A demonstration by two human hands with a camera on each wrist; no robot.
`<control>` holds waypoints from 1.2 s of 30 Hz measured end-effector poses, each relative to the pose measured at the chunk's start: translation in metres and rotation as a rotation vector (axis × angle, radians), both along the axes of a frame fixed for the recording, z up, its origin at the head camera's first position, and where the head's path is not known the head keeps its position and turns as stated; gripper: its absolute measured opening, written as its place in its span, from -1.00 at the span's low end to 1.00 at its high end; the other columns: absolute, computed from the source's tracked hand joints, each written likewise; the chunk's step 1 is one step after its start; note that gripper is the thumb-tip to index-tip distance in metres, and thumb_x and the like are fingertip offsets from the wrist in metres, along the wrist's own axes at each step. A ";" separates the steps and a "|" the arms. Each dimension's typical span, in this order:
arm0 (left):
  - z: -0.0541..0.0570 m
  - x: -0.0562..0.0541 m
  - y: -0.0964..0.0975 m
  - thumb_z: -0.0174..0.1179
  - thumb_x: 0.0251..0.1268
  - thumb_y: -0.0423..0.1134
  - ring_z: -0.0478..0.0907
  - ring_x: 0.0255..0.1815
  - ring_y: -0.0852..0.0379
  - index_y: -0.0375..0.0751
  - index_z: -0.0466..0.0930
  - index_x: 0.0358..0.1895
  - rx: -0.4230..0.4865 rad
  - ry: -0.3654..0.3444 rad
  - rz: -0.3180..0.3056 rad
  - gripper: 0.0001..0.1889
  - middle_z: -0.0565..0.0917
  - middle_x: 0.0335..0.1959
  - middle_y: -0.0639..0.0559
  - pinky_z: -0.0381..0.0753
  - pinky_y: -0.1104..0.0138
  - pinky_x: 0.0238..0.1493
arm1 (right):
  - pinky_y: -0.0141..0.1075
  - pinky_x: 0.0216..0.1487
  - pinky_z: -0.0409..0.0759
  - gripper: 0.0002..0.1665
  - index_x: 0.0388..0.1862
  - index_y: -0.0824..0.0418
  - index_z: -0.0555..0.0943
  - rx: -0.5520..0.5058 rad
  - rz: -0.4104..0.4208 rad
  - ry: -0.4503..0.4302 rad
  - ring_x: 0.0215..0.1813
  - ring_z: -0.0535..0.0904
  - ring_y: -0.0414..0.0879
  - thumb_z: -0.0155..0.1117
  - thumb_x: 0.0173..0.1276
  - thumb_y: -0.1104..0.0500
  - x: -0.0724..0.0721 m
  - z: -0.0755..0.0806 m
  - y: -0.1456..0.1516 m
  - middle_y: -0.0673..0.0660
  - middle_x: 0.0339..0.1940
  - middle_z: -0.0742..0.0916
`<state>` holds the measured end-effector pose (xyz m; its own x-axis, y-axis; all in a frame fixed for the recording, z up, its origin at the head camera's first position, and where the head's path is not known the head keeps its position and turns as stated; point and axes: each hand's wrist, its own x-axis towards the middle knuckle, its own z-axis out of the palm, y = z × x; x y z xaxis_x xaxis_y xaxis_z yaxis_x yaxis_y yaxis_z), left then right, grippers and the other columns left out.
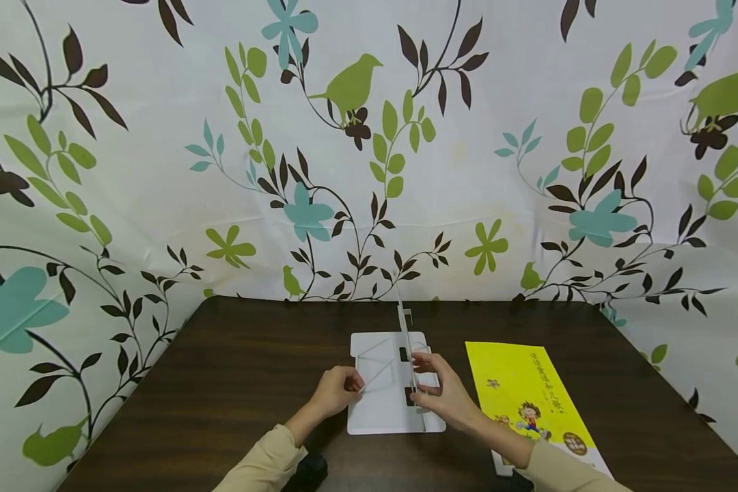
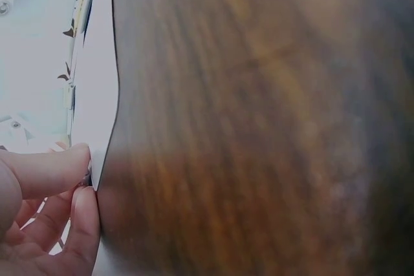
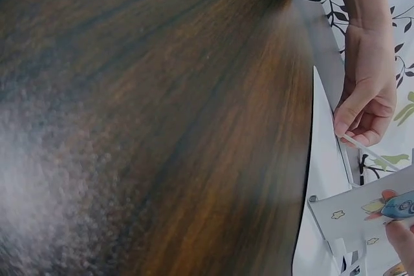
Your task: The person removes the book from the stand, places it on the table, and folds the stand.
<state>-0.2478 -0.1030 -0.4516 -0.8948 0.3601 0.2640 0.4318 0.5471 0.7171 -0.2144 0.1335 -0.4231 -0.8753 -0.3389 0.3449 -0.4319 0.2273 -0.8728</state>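
A white folding book stand [image 1: 381, 410] lies with its base flat on the table, while its hinged panel [image 1: 404, 328] stands nearly upright and edge-on in the head view. My left hand [image 1: 335, 391] pinches a thin white rod at the base's left side; the left wrist view shows thumb and finger meeting at the edge. My right hand [image 1: 445, 396] holds the panel from its right side, thumb below and fingers above. In the right wrist view, the panel face [image 3: 343, 214] carries small stars and a cartoon rocket, and only my right fingertips show.
A yellow children's book [image 1: 516, 383] lies to the right of the stand, partly beneath my right forearm. The dark wooden table [image 1: 252, 362] ends at a patterned cloth [image 1: 369, 205] behind it. A black device [image 1: 307, 471] is by my left wrist.
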 end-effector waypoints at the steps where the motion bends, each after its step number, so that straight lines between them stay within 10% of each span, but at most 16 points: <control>1: 0.000 0.000 0.000 0.26 -0.17 -0.58 0.42 -0.55 0.30 -0.34 0.55 -0.55 0.001 -0.007 0.003 -0.87 0.56 -0.61 0.02 0.44 0.47 -0.52 | -0.12 -0.05 0.54 -0.35 0.18 0.36 0.31 -0.003 0.000 0.000 0.06 0.36 0.29 0.21 0.05 0.36 0.000 0.000 0.000 0.38 0.10 0.42; 36: 0.006 0.001 0.003 0.29 -0.18 -0.58 0.48 -0.58 0.22 -0.35 0.66 -0.58 -0.072 0.045 0.001 -0.91 0.64 -0.62 -0.02 0.45 0.46 -0.57 | -0.07 -0.05 0.54 -0.36 0.16 0.36 0.34 -0.033 -0.018 -0.035 0.04 0.37 0.27 0.23 0.03 0.35 -0.001 -0.002 -0.002 0.32 0.05 0.46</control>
<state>-0.2473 -0.1003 -0.4458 -0.8830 0.3786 0.2774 0.4621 0.5974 0.6554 -0.2155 0.1316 -0.4255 -0.8929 -0.3119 0.3248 -0.3972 0.2058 -0.8943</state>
